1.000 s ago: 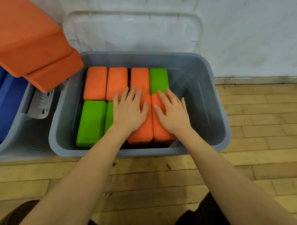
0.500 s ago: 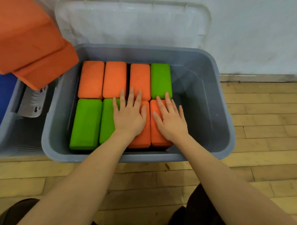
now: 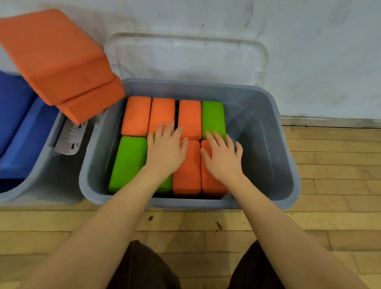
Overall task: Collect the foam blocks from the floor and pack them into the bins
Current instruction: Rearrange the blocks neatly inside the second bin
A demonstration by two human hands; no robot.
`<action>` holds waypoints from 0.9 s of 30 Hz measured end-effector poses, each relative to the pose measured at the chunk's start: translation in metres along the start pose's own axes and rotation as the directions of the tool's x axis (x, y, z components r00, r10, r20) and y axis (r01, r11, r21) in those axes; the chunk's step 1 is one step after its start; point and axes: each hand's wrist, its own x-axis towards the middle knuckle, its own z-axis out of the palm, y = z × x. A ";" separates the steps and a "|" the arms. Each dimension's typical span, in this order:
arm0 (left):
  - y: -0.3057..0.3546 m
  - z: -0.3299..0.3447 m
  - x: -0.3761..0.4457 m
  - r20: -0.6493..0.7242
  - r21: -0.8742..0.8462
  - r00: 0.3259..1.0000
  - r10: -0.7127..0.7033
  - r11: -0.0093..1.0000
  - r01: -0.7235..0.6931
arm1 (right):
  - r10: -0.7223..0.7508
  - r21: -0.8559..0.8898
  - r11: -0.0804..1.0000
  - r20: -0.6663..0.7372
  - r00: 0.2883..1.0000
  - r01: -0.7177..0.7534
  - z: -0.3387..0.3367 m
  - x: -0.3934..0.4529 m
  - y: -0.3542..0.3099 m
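Foam blocks [image 3: 186, 166] unmoved | left hand [image 3: 166, 151], right hand [image 3: 223, 158] still flat

Both hands lie flat, fingers spread, inside the grey bin [image 3: 281, 140], the left hand [image 3: 166, 152] on the near row where green block [image 3: 127, 162] and orange block [image 3: 186, 168] sit, the right hand [image 3: 223, 158] on the rightmost orange block [image 3: 211, 185].

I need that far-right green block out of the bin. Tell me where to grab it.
Probably grip the green block across its long sides from above, entering from the right: the bin is bare there, while an orange block crowds its left side.
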 end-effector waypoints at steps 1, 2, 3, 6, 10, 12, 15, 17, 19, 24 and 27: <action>-0.005 -0.012 -0.003 -0.072 -0.023 0.997 0.004 1.000 -0.006 | -0.024 0.016 1.000 -0.053 0.998 0.025 -0.006 0.001 -0.010; -0.011 -0.024 -0.005 -0.137 -0.042 0.990 0.015 0.999 -0.021 | -0.058 0.046 0.997 -0.100 0.993 0.063 -0.013 0.002 -0.022; -0.018 -0.038 -0.007 -0.199 -0.053 0.980 0.030 0.998 -0.041 | -0.090 0.091 0.990 -0.137 0.986 0.103 -0.020 0.003 -0.035; -0.049 -0.076 -0.013 -0.411 -0.017 0.909 0.073 0.996 -0.087 | -0.164 0.220 0.950 -0.255 0.953 0.222 -0.041 0.011 -0.077; -0.100 -0.120 -0.020 -0.572 0.003 0.817 0.075 0.996 -0.089 | -0.328 0.263 0.865 -0.350 0.877 0.428 -0.055 0.030 -0.146; -0.130 -0.133 -0.017 -0.571 -0.012 0.821 0.029 0.999 -0.043 | -0.371 0.267 0.837 -0.367 0.853 0.479 -0.057 0.039 -0.179; -0.173 -0.138 -0.009 -0.490 -0.031 0.870 -0.049 0.999 0.039 | -0.365 0.285 0.836 -0.350 0.863 0.469 -0.048 0.055 -0.214; -0.195 -0.134 -0.002 -0.450 -0.027 0.889 -0.087 0.996 0.084 | -0.377 0.274 0.838 -0.335 0.864 0.472 -0.040 0.068 -0.228; -0.211 -0.130 0.007 -0.407 -0.045 0.908 -0.102 0.995 0.091 | -0.383 0.219 0.863 -0.302 0.873 0.455 -0.032 0.080 -0.239; -0.223 -0.127 0.022 -0.391 -0.228 0.918 -0.070 0.973 -0.022 | -0.355 0.233 0.878 -0.267 0.896 0.418 -0.025 0.086 -0.253; -0.225 -0.134 0.013 -0.425 -0.347 0.902 -0.076 0.934 -0.085 | -0.401 0.253 0.840 -0.306 0.863 0.480 -0.030 0.078 -0.254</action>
